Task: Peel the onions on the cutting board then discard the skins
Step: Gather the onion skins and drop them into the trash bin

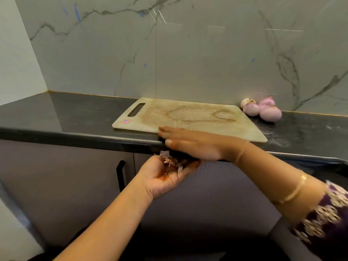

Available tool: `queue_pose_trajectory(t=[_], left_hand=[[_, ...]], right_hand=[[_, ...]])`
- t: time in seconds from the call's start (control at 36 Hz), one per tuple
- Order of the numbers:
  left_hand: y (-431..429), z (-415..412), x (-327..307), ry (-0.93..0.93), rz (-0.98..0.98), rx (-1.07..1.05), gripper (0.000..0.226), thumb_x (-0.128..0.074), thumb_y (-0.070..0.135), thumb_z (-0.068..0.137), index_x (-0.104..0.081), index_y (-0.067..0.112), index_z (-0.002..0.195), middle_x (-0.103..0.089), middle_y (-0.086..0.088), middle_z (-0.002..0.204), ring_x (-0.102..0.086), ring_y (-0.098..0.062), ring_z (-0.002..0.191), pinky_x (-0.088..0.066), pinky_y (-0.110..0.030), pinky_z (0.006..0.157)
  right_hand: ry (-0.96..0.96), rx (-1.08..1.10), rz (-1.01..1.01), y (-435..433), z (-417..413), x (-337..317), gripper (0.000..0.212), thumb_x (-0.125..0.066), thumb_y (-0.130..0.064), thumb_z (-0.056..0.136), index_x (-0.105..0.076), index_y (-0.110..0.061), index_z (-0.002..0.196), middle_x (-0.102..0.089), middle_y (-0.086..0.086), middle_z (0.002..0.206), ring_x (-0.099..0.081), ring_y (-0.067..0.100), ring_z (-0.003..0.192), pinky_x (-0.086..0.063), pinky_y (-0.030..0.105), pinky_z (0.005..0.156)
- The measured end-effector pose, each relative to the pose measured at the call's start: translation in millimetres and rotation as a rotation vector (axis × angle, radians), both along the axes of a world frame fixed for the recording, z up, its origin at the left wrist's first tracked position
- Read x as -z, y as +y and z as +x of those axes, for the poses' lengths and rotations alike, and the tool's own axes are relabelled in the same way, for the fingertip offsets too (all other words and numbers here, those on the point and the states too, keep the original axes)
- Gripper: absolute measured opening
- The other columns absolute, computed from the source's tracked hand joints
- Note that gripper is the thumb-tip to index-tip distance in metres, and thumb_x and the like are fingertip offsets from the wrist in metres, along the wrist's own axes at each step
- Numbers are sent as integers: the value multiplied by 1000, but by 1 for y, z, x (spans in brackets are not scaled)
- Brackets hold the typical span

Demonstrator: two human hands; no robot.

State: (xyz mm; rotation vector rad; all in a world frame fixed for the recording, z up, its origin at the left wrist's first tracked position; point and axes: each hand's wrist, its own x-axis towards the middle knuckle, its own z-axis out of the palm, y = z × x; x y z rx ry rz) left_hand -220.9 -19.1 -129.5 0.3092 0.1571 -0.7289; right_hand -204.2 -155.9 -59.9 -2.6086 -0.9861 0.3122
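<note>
A beige cutting board (pixel 188 117) with a handle slot lies on the black counter, bare of onions. Several peeled purple onions (pixel 263 109) sit on the counter just past the board's far right corner. My left hand (pixel 165 176) is cupped palm up below the counter's front edge, with a pile of dry onion skins (pixel 170 162) in it. My right hand (pixel 190 144) lies flat with straight fingers across the board's near edge and the counter lip, right above the left hand.
The black counter (pixel 75 117) runs to a marble wall behind. Below the edge are grey cabinet doors with a black handle (pixel 120 174). White specks lie on the counter to the right of the board.
</note>
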Motion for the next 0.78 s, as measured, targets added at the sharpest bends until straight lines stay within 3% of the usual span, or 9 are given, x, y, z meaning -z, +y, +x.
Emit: queue_pose_trajectory(t=[0.14, 0.22, 0.28, 0.33, 0.39, 0.47, 0.58, 0.69, 0.78], left_hand=[[0, 1, 0, -31, -8, 16, 50, -44, 16, 87, -50, -11, 129, -52, -35, 126, -55, -49, 107, -51, -59, 75], [0, 0, 0, 0, -17, 0, 48, -42, 18, 93, -50, -15, 126, -51, -38, 125, -53, -51, 106, -50, -60, 72], [0, -1, 3, -10, -44, 5, 47, -41, 20, 95, -50, -13, 128, -51, -37, 126, -55, -50, 107, -50, -60, 75], [2, 0, 4, -37, -38, 10, 48, -43, 15, 89, -52, -12, 127, -53, -36, 124, -60, -51, 102, -52, -59, 74], [2, 1, 3, -35, -11, 0, 47, -42, 16, 90, -53, -14, 124, -54, -37, 123, -58, -53, 99, -53, -59, 68], [2, 1, 3, 15, -14, -27, 48, -37, 23, 99, -51, -14, 126, -52, -40, 123, -52, -53, 106, -50, -65, 64], [8, 0, 6, -24, 31, -55, 47, -33, 20, 100, -48, -14, 129, -52, -37, 126, -50, -48, 116, -48, -63, 72], [15, -1, 5, -110, 100, -69, 41, -35, 10, 93, -55, -14, 120, -55, -35, 122, -54, -41, 114, -49, -53, 84], [17, -3, 8, -149, 119, -75, 41, -40, 8, 85, -57, -13, 116, -60, -32, 117, -59, -38, 108, -49, -49, 88]], right_hand=[[-21, 39, 229, -20, -12, 5, 42, -35, -30, 104, -39, -25, 146, -33, -9, 155, -25, 1, 142, -16, 16, 115], [-165, 168, 13, -28, 1, 11, 50, -30, -37, 104, -27, -23, 152, -17, -5, 161, -12, 6, 146, -4, 10, 106], [-138, 94, -28, -25, -1, 13, 51, -30, -38, 104, -26, -23, 152, -18, -6, 161, -12, 4, 145, -2, 9, 107], [7, 16, 144, -13, -12, 6, 47, -32, -39, 103, -36, -25, 148, -34, -8, 155, -27, 2, 141, -14, 16, 115], [24, 37, 326, -4, -8, 0, 43, -34, -38, 104, -44, -25, 143, -45, -8, 148, -38, 2, 135, -26, 13, 110], [-187, 193, 244, 1, 24, -1, 46, -32, -35, 105, -41, -17, 146, -40, 1, 152, -33, 12, 140, -23, 17, 110], [-165, 225, -75, 9, 37, 8, 56, -20, -44, 105, -19, -16, 154, -13, 4, 162, -10, 15, 149, -6, 27, 117], [-150, -5, 2, 24, 9, 17, 50, -27, -36, 105, -23, -19, 153, -14, -3, 162, -6, 6, 147, 1, 16, 113], [-75, -42, 264, 24, -7, 20, 49, -32, -38, 101, -38, -19, 147, -32, -6, 155, -22, 1, 142, -12, 14, 115]])
